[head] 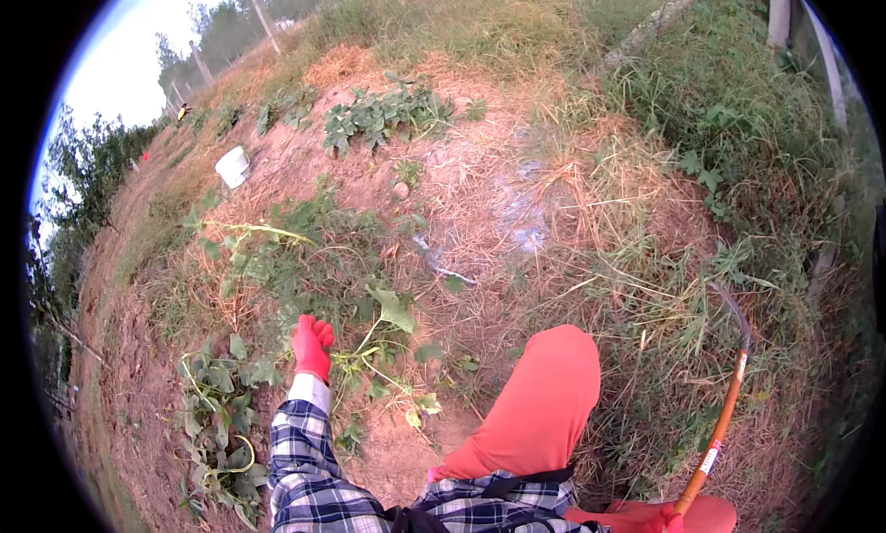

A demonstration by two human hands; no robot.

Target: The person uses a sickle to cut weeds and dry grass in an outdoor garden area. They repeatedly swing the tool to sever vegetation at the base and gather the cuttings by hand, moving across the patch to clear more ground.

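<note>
My left hand [313, 346], in a red glove, is curled with its fingers closed at the pale stem of a broad-leaved vine [370, 356]; the stem runs out to the right from the palm side. The part inside the fist is hidden. At the bottom right, my right hand [670, 519], also in red, grips the lower end of a sickle [723, 415] and is mostly cut off by the frame. The sickle's orange shaft points upward, and its curved metal blade [735, 311] lies against grass [692, 332].
A white bucket [233, 167] lies tipped on the soil. Leafy vines [225, 422] spread at left, with another leafy clump [381, 118] farther off. Torn plastic film [529, 239] shows through dry straw. A leaning wooden post [661, 21] stands in tall weeds at upper right.
</note>
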